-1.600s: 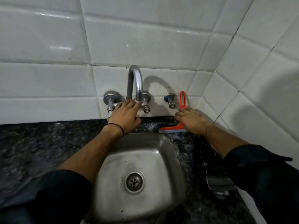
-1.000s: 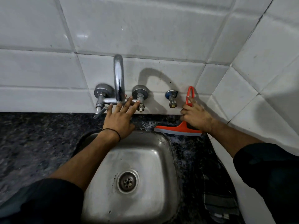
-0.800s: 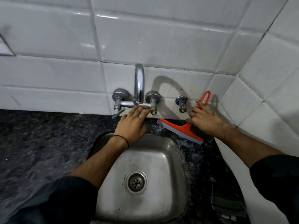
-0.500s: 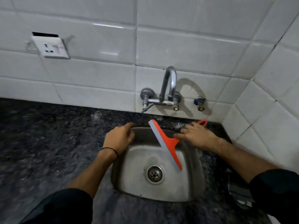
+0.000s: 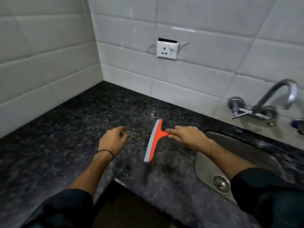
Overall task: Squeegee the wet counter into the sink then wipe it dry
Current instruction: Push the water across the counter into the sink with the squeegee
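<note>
Squeegee point(image 5: 153, 140) gripped by right hand point(image 5: 187, 135), left hand point(image 5: 113, 139) loosely curled, empty; press blade flat, drag toward sink point(image 5: 230, 145).

Counter ahead of me, sink off to my right.

My right hand point(image 5: 189, 137) holds the squeegee point(image 5: 153, 140) over the counter point(image 5: 65, 137), just left of the sink point(image 5: 238, 155) — my left hand point(image 5: 112, 139) further left. Behind, on the wall: socket point(image 5: 167, 50), tap point(image 5: 266, 102) above the sink.

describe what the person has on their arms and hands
Both arms wear dark sleeves pushed up, leaving the forearms bare. The left hand has a thin black band around its wrist. The right hand shows no band, ring or glove.
</note>
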A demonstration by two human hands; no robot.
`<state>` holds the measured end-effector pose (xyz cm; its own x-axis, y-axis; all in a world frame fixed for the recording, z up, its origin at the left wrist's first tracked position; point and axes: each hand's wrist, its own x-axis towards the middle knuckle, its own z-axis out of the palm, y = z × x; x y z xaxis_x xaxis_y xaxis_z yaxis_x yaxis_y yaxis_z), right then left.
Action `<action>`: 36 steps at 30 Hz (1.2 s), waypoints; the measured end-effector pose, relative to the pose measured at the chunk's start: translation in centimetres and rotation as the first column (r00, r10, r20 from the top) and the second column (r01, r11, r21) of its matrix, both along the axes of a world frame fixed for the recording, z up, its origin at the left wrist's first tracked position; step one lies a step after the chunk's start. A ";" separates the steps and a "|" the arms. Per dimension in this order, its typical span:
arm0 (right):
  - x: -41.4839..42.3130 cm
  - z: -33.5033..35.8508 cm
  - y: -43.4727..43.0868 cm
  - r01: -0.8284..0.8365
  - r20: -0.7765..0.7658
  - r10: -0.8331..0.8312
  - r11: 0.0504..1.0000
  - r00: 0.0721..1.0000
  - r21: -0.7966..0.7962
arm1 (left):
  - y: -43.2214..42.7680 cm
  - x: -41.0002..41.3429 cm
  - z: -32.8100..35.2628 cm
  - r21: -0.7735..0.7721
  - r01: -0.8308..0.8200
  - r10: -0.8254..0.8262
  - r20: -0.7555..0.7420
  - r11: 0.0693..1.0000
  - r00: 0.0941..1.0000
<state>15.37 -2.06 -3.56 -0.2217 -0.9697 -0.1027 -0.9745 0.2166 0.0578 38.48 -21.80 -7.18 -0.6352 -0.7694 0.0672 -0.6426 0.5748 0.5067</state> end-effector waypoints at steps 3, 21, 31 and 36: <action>2.4 0.8 -6.3 0.018 0.110 -0.018 1.000 0.994 0.000 | -3.1 3.8 -0.2 0.036 -0.096 0.096 0.010 0.995 0.995; 5.6 -1.9 -49.1 -0.083 0.199 0.093 0.995 0.976 -0.056 | -28.9 8.6 -5.3 0.083 -0.289 0.246 0.338 0.954 0.908; 3.3 -5.8 -68.1 -0.223 0.007 0.224 0.972 0.975 -0.067 | -37.7 5.4 -9.6 0.233 -0.440 0.283 0.495 0.868 0.821; 3.2 -6.3 -71.9 -0.277 -0.011 0.277 0.961 0.961 -0.001 | -38.0 5.2 -10.9 0.256 -0.451 0.298 0.468 0.855 0.832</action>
